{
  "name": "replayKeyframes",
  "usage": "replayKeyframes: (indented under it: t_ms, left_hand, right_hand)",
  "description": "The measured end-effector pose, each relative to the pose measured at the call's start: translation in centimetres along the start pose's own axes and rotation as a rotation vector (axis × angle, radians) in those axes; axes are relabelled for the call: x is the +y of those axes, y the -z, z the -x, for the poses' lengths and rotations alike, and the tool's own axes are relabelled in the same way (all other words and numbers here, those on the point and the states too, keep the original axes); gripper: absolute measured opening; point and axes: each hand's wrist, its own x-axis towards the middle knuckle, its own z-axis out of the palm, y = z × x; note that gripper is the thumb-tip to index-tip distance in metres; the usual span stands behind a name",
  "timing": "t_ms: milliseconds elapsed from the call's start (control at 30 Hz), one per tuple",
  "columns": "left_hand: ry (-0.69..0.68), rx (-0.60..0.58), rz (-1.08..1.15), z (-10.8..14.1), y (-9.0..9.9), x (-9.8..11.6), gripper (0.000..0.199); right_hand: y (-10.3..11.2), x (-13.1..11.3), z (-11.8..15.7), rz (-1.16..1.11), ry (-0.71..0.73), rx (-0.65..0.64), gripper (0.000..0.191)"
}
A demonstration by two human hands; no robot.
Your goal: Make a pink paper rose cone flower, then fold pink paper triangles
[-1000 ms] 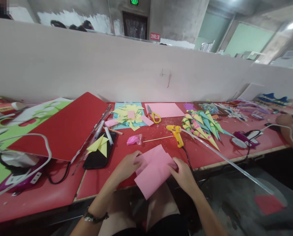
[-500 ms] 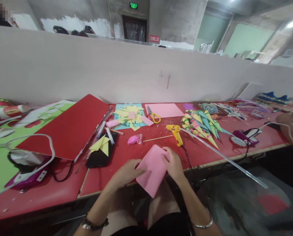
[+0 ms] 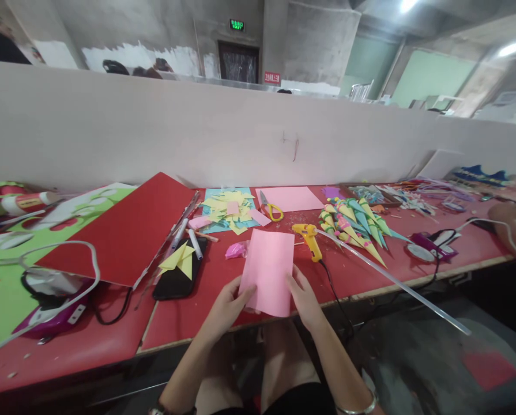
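A pink sheet [image 3: 270, 268], slightly curved, is held upright at the front edge of the red table. My left hand [image 3: 232, 300] grips its lower left side, thumb on the near face. On the right side, my right hand [image 3: 301, 291] pinches the edge, its fingers partly behind the sheet. Just beyond lie a small pink packet [image 3: 235, 250] and a yellow glue gun [image 3: 308, 239] with a long clear glue stick. Yellow-handled scissors [image 3: 272, 208] rest by a flat pink sheet [image 3: 296, 199]. Yellow paper scraps [image 3: 227, 207] cover a blue sheet.
A black phone [image 3: 177, 282] with folded yellow paper lies left, beside a large red board [image 3: 128, 230]. Decorated paper cones [image 3: 357, 225] are piled right. Purple power strips [image 3: 434, 245] [image 3: 59, 314] sit at both sides. Another person's arm [image 3: 511, 227] is at far right.
The pink sheet has turned from a slant to nearly upright and moved up over the table edge. Both hands still hold its sides. The head view has tilted slightly up.
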Motion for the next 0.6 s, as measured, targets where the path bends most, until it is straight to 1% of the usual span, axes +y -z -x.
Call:
replayKeyframes:
  t_ms: [100, 167, 267, 367, 600]
  left_hand:
    - [-0.004, -0.062, 0.016, -0.02, -0.21, -0.1, 0.04]
    - [0.022, -0.1, 0.01, 0.04, -0.16, -0.12, 0.039]
    - [0.077, -0.134, -0.017, 0.06, -0.05, 0.05, 0.041]
    - [0.087, -0.13, -0.031, -0.14, -0.01, 0.34, 0.044]
    - [0.02, -0.097, -0.032, -0.85, -0.44, 0.42, 0.046]
  right_hand:
    - [-0.24, 0.09, -0.25, 0.046, -0.034, 0.041, 0.042]
    - [-0.16, 0.2, -0.33, 0.054, -0.044, 0.036, 0.041]
    - [-0.14, 0.31, -0.26, 0.061, -0.017, 0.015, 0.039]
    - [-0.38, 0.33, -0.18, 0.086, 0.02, 0.011, 0.035]
    - [-0.86, 0.48, -0.25, 0.096, 0.057, 0.029, 0.034]
